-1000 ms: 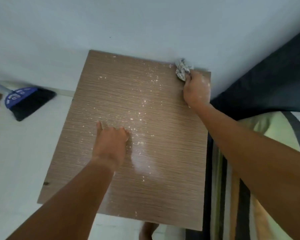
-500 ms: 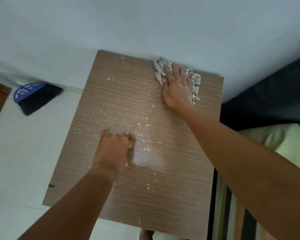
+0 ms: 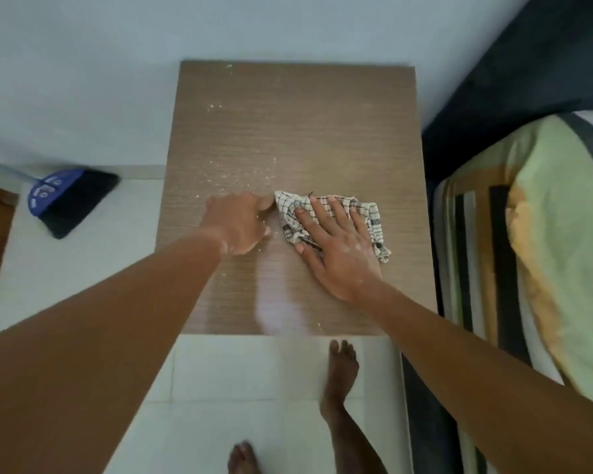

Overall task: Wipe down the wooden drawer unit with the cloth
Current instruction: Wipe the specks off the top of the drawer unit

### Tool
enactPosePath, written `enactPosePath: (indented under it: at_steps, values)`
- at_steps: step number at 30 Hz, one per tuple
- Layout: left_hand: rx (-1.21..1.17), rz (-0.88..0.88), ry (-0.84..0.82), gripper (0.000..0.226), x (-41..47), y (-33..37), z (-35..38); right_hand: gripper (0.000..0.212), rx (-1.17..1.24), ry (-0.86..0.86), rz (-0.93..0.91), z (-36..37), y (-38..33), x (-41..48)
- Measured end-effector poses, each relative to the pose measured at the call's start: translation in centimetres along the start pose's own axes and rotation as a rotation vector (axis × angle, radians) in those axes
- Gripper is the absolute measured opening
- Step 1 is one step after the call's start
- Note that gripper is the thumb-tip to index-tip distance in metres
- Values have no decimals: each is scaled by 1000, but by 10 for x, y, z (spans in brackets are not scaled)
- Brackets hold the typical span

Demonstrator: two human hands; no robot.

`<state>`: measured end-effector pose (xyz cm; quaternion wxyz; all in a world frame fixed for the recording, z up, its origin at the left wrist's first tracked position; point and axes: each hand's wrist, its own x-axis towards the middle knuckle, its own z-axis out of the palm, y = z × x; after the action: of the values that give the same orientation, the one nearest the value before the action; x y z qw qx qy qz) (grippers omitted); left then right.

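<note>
I look straight down on the brown wooden top of the drawer unit (image 3: 305, 131). White specks lie scattered over its left and middle part, and a pale smear runs to the front edge. My right hand (image 3: 336, 248) lies flat with fingers spread on a white checked cloth (image 3: 374, 217), pressing it onto the middle of the top. Just left of the cloth, my left hand (image 3: 240, 227) rests on the wood with fingers curled under, holding nothing.
A bed with a striped green and orange sheet (image 3: 534, 251) stands close against the unit's right side. A blue and black broom head (image 3: 69, 200) lies on the white floor at the left. My bare feet (image 3: 339, 374) stand before the unit. A pale wall is behind.
My right hand has dragged the cloth from the back right corner toward the middle of the top, next to my left hand. The right part now shows fewer specks.
</note>
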<state>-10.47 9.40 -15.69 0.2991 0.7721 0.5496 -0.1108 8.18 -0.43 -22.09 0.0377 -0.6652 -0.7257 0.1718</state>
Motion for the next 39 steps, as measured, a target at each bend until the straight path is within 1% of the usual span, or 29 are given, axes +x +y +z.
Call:
enactPosePath:
  at_steps: [1, 2, 4, 7, 11, 12, 15, 17, 19, 21, 23, 26, 28, 31, 32, 33, 34, 36, 39]
  values:
    - [-27, 33, 43, 32, -11, -4, 3, 56, 2, 12, 9, 8, -9, -20]
    - [-7, 61, 78, 26, -24, -9, 8, 54, 8, 30, 19, 16, -18, -38]
    - [65, 96, 107, 25, -55, -19, 24, 51, 38, 78, 48, 29, -36, -70]
    - [197, 145, 66, 40, -97, -33, 52, 47, 116, 159, 71, 47, -64, -112]
    - [497, 176, -1, 60, -124, -39, 74, 40, 180, 258, 92, 65, -90, -151]
    - [531, 168, -35, 63, -124, -37, 75, 39, 180, 233, 113, 68, -92, -160]
    - [508, 131, -110, 64, -120, -33, 67, 42, 142, 43, 131, 79, -95, -195]
    - [517, 131, -139, 66, -116, -31, 65, 42, 216, 53, 186, 85, -98, -224]
    - [543, 116, -147, 67, -113, -30, 65, 42, 393, 109, 381, 78, -106, -234]
    - [551, 98, -150, 67, -114, -27, 68, 38, 587, 149, 550, 67, -111, -223]
    - [540, 94, -130, 65, -115, -25, 67, 31, 741, 227, 615, 49, -115, -200]
    - [530, 114, -130, 54, -114, -25, 58, 24, 856, 328, 644, 12, -117, -150]
    - [484, 125, -165, 49, -103, -22, 48, 22, 918, 361, 631, -11, -113, -117]
    - [271, 24, -250, 52, -79, -14, 24, 23, 937, 355, 569, -40, -101, -69]
    - [194, 6, -243, 50, -72, -12, 16, 22, 939, 350, 558, -47, -95, -54]
    - [131, -4, -189, 45, -62, -11, 9, 22, 949, 346, 550, -55, -89, -38]
    - [89, -16, -102, 38, -51, -12, 1, 21, 964, 338, 544, -62, -80, -18]
    - [56, -60, 61, 33, -28, -17, -15, 22, 997, 317, 562, -76, -64, 25]
    - [112, -108, 169, 29, 4, -25, -39, 25, 1018, 311, 666, -90, -38, 88]
